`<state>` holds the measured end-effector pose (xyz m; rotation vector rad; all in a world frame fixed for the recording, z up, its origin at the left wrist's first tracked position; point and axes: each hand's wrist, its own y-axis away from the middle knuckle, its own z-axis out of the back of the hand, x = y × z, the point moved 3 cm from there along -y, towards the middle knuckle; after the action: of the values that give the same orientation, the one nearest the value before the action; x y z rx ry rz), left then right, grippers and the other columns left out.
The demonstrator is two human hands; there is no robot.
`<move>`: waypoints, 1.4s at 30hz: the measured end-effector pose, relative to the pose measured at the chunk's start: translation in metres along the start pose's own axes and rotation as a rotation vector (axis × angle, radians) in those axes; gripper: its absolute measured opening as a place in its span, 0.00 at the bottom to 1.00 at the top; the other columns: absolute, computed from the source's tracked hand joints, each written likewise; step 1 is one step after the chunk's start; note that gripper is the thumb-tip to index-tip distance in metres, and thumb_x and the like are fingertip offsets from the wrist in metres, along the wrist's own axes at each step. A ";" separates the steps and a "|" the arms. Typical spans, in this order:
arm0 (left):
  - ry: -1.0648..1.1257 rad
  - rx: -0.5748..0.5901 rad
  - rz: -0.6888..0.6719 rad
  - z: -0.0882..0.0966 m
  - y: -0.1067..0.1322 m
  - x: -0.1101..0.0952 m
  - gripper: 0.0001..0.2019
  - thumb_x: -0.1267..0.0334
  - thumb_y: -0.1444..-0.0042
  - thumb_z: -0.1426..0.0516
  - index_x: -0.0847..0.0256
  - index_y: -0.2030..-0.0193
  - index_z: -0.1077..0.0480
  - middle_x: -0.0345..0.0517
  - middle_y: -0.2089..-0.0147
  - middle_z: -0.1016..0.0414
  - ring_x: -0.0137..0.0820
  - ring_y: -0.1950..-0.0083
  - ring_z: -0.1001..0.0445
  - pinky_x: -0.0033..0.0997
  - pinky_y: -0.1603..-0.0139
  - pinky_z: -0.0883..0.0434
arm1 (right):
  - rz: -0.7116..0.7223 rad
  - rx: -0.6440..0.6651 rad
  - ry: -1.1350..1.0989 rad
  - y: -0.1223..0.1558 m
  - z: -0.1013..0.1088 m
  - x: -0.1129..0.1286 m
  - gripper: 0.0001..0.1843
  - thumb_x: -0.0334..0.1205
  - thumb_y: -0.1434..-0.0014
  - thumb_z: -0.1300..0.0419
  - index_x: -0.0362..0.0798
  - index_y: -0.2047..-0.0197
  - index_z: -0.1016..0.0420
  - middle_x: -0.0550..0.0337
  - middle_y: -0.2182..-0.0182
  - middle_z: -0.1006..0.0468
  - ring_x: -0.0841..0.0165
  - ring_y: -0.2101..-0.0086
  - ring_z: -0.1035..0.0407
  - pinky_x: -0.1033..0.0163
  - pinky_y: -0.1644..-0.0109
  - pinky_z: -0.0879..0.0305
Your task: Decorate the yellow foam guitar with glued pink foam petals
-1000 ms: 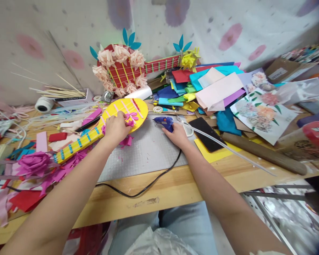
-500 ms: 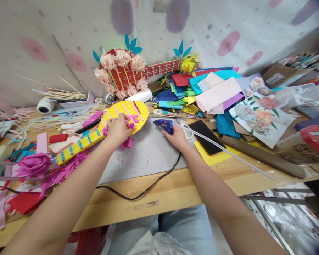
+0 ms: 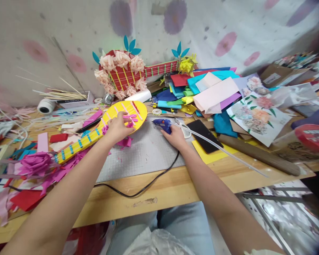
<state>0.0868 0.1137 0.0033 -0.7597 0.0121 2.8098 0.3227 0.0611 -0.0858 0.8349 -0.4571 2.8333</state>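
Note:
A yellow cardboard guitar (image 3: 138, 112) with pink and red strips lies at left centre, its striped neck (image 3: 79, 144) slanting down to the left. My left hand (image 3: 118, 128) is over its body, fingers apart, touching or just above it beside a pink paper flower (image 3: 133, 120). More magenta paper petals (image 3: 125, 142) sit at the body's lower edge. In my right hand (image 3: 175, 136) is a blue glue gun (image 3: 162, 124), resting low over the grey cutting mat (image 3: 146, 156) with its nozzle to the left. A long clear glue stick (image 3: 215, 144) trails from its back.
A red paper guitar (image 3: 119, 76) with peach flowers leans on the wall. Coloured paper (image 3: 215, 94) is piled at back right. White-handled scissors (image 3: 186, 131), a black phone (image 3: 204, 136) and a wooden stick (image 3: 257, 154) lie right. Paper scraps and a magenta rose (image 3: 35, 163) cover the left.
My left fingers have loosened from a pinch near the pink flower and spread apart. My right hand keeps the glue gun in nearly the same place; the view has shifted slightly.

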 end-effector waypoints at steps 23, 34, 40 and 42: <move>0.705 -0.236 0.144 0.040 -0.009 -0.007 0.20 0.83 0.63 0.51 0.59 0.64 0.40 0.40 0.72 0.24 0.30 0.69 0.26 0.28 0.69 0.35 | 0.021 -0.022 -0.019 -0.002 -0.003 -0.002 0.17 0.52 0.47 0.43 0.44 0.67 0.27 0.49 0.67 0.25 0.58 0.63 0.32 0.56 0.59 0.37; 0.174 -0.253 -0.505 -0.020 0.014 -0.084 0.08 0.67 0.43 0.51 0.59 0.61 0.32 0.42 0.68 0.23 0.33 0.59 0.27 0.37 0.51 0.35 | 0.021 -0.011 -0.026 -0.002 -0.002 -0.002 0.17 0.51 0.47 0.43 0.45 0.63 0.27 0.49 0.65 0.25 0.58 0.62 0.32 0.56 0.58 0.37; 0.154 -0.301 -0.345 -0.004 0.012 -0.062 0.11 0.61 0.41 0.52 0.58 0.63 0.30 0.42 0.68 0.21 0.33 0.62 0.26 0.34 0.55 0.34 | 0.043 -0.016 -0.032 -0.002 -0.005 -0.004 0.17 0.52 0.46 0.44 0.46 0.66 0.27 0.51 0.66 0.26 0.60 0.61 0.33 0.58 0.58 0.37; 0.186 -0.379 -0.236 0.020 0.006 -0.045 0.11 0.58 0.42 0.51 0.58 0.68 0.31 0.42 0.69 0.22 0.32 0.64 0.26 0.32 0.57 0.34 | 0.042 -0.015 -0.033 -0.002 -0.005 -0.004 0.17 0.53 0.46 0.44 0.46 0.67 0.27 0.51 0.66 0.26 0.60 0.61 0.33 0.59 0.58 0.37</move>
<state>0.1137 0.0997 0.0428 -1.0261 -0.5548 2.5347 0.3239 0.0643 -0.0920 0.8807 -0.5056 2.8546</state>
